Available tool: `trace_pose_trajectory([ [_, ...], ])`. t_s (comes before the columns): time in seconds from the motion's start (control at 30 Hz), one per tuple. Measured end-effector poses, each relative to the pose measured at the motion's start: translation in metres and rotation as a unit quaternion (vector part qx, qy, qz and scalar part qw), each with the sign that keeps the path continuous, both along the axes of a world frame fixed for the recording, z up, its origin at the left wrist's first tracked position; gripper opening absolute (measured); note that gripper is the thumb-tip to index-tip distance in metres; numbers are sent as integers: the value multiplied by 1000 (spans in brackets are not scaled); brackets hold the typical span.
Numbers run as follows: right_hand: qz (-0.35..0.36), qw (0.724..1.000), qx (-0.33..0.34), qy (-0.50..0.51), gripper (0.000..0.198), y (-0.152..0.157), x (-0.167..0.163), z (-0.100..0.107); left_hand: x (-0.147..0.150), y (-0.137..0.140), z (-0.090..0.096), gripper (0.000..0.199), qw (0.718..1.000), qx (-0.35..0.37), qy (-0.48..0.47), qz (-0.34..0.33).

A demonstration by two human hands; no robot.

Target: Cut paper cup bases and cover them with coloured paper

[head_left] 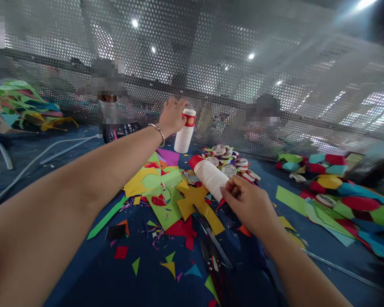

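My left hand (174, 115) reaches far forward, fingers curled round the top of an upright stack of white paper cups (183, 140) whose upper cup has a red band. A second stack of paper cups (211, 179) lies on its side, with a red end pointing away from me. The fingers of my right hand (248, 200) pinch the near end of that stack. Under and beside it are a yellow paper cutout (192, 198) and green paper sheets (164, 209). Black-handled scissors (213, 247) lie in front, blades pointing away.
Round white-and-coloured pieces (228, 169) are heaped behind the lying stack. Colourful paper constructions (360, 204) sit at the right, and a tangle of paper strips (28, 106) at the left. Paper scraps litter the blue table (92, 273). A perforated metal screen (211, 55) rises behind.
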State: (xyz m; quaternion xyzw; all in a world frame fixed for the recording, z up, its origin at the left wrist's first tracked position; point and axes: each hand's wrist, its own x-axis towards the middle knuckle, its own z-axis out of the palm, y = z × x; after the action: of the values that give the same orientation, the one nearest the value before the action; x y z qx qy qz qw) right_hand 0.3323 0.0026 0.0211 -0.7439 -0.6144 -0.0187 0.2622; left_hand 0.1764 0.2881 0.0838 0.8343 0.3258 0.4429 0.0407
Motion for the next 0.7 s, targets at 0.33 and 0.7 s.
trace_pose_trajectory([
  [0.33, 2, 1000, -6, 1, 17, 0, 3, -4, 9, 44, 4, 24, 997, -57, -16, -45],
  [0.7, 2, 1000, -5, 5, 17, -2, 2, -2, 18, 41, 33, 12, 983, -109, -123, -78],
])
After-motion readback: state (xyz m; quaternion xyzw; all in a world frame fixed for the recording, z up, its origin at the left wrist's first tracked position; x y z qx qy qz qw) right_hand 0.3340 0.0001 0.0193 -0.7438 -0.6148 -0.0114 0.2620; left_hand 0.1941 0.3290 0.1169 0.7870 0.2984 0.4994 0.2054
